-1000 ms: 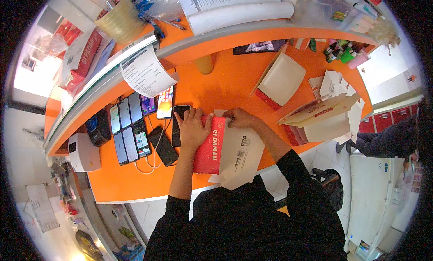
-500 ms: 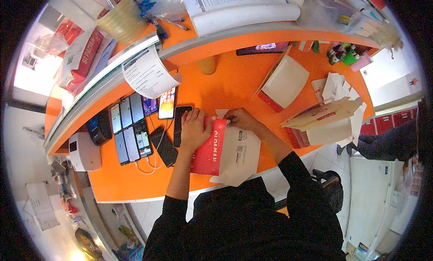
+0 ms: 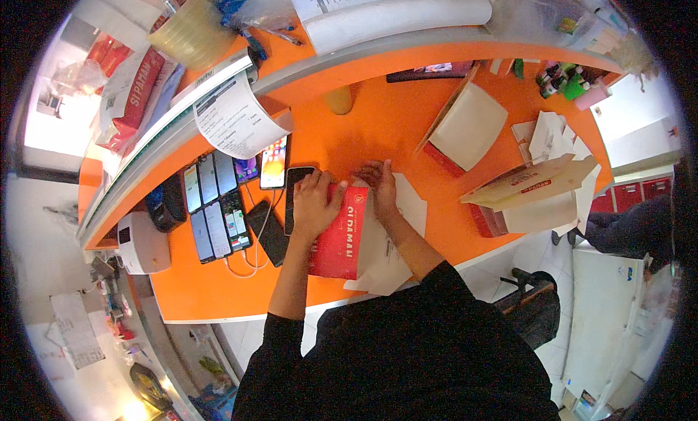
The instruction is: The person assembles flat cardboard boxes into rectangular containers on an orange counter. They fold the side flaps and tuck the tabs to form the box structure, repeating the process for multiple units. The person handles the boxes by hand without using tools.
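A carton (image 3: 339, 239) with a red face and a pale cardboard flap on its right lies on the orange desk in front of me. My left hand (image 3: 314, 203) grips its far left part, thumb on the red face, beside a dark phone (image 3: 293, 177). At the carton's far right corner is my right hand (image 3: 379, 187), its fingers apart and touching the far edge. The right wrist and forearm cross over the pale flap (image 3: 385, 265), hiding part of it. Whatever may be inside the carton is hidden.
Several phones (image 3: 211, 221) with lit screens and white cables lie on the left. A box (image 3: 469, 126) and an opened carton (image 3: 527, 192) stand on the right. A paper slip (image 3: 236, 119) hangs from the raised ledge (image 3: 392, 50). A white device (image 3: 145, 243) sits far left.
My right hand has turned upright and shifted from the pale flap to the carton's far corner, its fingers spreading. The left hand stays on the carton. The whole view has shifted slightly.
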Demonstrator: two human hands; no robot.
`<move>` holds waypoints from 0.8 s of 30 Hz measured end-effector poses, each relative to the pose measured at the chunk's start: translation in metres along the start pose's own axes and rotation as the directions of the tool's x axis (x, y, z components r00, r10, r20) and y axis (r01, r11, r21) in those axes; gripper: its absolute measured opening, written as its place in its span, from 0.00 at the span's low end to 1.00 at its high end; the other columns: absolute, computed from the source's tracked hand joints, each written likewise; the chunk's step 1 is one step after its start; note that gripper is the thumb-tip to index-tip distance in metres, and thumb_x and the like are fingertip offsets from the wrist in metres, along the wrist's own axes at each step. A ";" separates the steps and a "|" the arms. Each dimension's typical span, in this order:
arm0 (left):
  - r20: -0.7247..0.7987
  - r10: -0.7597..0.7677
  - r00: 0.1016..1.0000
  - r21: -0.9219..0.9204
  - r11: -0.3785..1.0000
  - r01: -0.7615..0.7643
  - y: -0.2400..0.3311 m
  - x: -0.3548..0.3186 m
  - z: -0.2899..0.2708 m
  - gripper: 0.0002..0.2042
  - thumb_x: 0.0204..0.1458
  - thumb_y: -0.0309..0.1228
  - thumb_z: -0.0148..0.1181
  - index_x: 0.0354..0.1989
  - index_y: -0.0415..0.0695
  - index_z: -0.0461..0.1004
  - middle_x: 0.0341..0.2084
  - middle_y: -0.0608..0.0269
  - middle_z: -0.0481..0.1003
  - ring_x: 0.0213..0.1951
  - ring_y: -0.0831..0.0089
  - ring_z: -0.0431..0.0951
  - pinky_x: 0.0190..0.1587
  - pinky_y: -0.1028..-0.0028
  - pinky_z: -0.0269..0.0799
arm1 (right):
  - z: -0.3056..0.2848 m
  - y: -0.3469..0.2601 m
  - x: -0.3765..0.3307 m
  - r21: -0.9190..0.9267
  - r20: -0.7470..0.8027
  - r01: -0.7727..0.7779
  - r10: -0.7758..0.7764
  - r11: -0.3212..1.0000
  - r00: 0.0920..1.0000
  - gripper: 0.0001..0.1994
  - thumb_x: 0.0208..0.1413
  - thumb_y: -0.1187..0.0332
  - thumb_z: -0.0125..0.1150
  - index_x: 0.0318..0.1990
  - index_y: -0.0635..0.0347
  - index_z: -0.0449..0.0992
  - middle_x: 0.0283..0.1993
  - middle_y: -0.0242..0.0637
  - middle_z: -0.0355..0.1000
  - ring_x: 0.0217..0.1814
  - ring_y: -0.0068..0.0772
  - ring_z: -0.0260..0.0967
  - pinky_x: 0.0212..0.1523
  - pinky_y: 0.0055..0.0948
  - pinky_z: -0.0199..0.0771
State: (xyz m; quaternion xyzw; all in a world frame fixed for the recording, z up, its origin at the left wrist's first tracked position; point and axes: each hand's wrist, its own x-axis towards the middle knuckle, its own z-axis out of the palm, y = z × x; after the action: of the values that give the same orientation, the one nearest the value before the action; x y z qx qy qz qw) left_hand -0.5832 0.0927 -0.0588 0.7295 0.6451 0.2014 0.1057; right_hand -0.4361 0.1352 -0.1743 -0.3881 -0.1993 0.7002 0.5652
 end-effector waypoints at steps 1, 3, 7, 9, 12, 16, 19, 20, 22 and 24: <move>0.021 -0.008 1.000 -0.004 1.000 0.008 0.000 0.000 -0.001 0.17 0.56 0.46 0.53 0.35 0.41 0.71 0.34 0.50 0.72 0.44 0.51 0.73 0.51 0.51 0.62 | 0.004 0.003 0.002 -0.018 -0.014 0.006 -0.006 1.000 1.000 0.30 0.65 0.41 0.37 0.46 0.63 0.71 0.39 0.41 0.74 0.43 0.38 0.73 0.48 0.37 0.71; 0.025 0.016 1.000 0.017 1.000 -0.016 0.000 0.000 -0.003 0.17 0.57 0.44 0.52 0.36 0.40 0.72 0.37 0.49 0.72 0.44 0.49 0.72 0.50 0.51 0.63 | 0.009 0.006 0.007 -0.028 -0.010 -0.050 0.050 0.998 0.999 0.31 0.64 0.40 0.38 0.42 0.62 0.73 0.37 0.40 0.74 0.40 0.36 0.73 0.45 0.35 0.71; 0.017 0.030 0.999 0.056 0.998 -0.031 0.000 0.000 -0.003 0.17 0.58 0.43 0.51 0.38 0.40 0.73 0.38 0.48 0.72 0.45 0.48 0.71 0.50 0.52 0.63 | 0.017 0.006 0.013 -0.095 0.020 -0.123 0.126 0.988 0.992 0.33 0.63 0.36 0.37 0.36 0.60 0.74 0.32 0.36 0.74 0.34 0.31 0.71 0.40 0.30 0.69; -0.013 0.033 0.999 0.064 0.997 -0.032 -0.001 0.001 -0.002 0.17 0.58 0.44 0.50 0.37 0.40 0.73 0.38 0.48 0.72 0.45 0.48 0.71 0.50 0.52 0.63 | 0.019 0.003 0.014 -0.110 0.118 -0.087 0.100 0.990 0.988 0.33 0.62 0.36 0.37 0.34 0.58 0.74 0.31 0.35 0.74 0.33 0.29 0.70 0.38 0.28 0.69; -0.013 0.019 1.000 0.035 0.999 -0.018 -0.001 0.002 0.001 0.17 0.58 0.44 0.51 0.37 0.40 0.74 0.38 0.48 0.72 0.45 0.49 0.72 0.50 0.52 0.63 | 0.014 -0.007 0.015 -0.156 0.208 -0.128 0.159 0.980 0.965 0.33 0.62 0.35 0.37 0.34 0.57 0.74 0.29 0.33 0.74 0.32 0.28 0.70 0.36 0.26 0.68; -0.033 0.028 0.999 0.070 0.997 -0.026 -0.002 0.000 0.003 0.15 0.56 0.45 0.54 0.37 0.45 0.76 0.38 0.52 0.73 0.46 0.54 0.72 0.50 0.53 0.63 | 0.021 -0.005 0.020 -0.101 0.162 -0.232 0.246 0.968 0.956 0.33 0.61 0.34 0.36 0.33 0.56 0.74 0.29 0.32 0.73 0.31 0.28 0.69 0.35 0.26 0.68; 0.004 0.057 0.998 0.096 0.994 -0.057 -0.005 -0.001 0.005 0.14 0.56 0.44 0.54 0.38 0.45 0.76 0.37 0.53 0.72 0.45 0.54 0.72 0.49 0.53 0.63 | 0.031 0.000 0.025 -0.089 0.077 -0.306 0.312 0.948 0.947 0.33 0.61 0.33 0.37 0.33 0.55 0.74 0.29 0.32 0.72 0.32 0.28 0.69 0.36 0.28 0.68; -0.017 0.070 0.997 0.089 0.994 -0.068 -0.006 -0.001 0.006 0.14 0.57 0.43 0.54 0.37 0.45 0.76 0.37 0.54 0.72 0.44 0.55 0.72 0.49 0.53 0.63 | 0.032 0.001 0.025 -0.083 0.142 -0.272 0.281 0.959 0.949 0.33 0.61 0.34 0.37 0.32 0.55 0.74 0.29 0.32 0.72 0.32 0.28 0.69 0.37 0.28 0.68; -0.066 0.100 0.993 0.075 0.993 -0.095 -0.008 0.000 0.007 0.14 0.58 0.42 0.53 0.37 0.44 0.75 0.36 0.54 0.71 0.44 0.55 0.71 0.48 0.54 0.63 | 0.032 -0.002 0.023 -0.115 0.142 -0.261 0.276 0.958 0.951 0.32 0.62 0.35 0.37 0.32 0.55 0.74 0.29 0.32 0.72 0.32 0.29 0.69 0.38 0.29 0.69; -0.071 0.077 0.995 0.043 0.996 -0.074 -0.008 0.001 0.009 0.13 0.58 0.40 0.52 0.36 0.43 0.75 0.36 0.53 0.71 0.43 0.55 0.72 0.48 0.55 0.63 | 0.025 -0.008 0.015 -0.161 0.147 -0.150 0.174 0.975 0.974 0.32 0.63 0.37 0.36 0.32 0.57 0.75 0.31 0.33 0.73 0.33 0.28 0.69 0.40 0.30 0.68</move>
State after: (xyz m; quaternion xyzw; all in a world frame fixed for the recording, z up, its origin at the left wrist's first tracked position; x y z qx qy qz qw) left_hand -0.5863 0.0952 -0.0695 0.7475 0.6245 0.2184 0.0597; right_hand -0.4515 0.1553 -0.1578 -0.3865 -0.2634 0.7563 0.4575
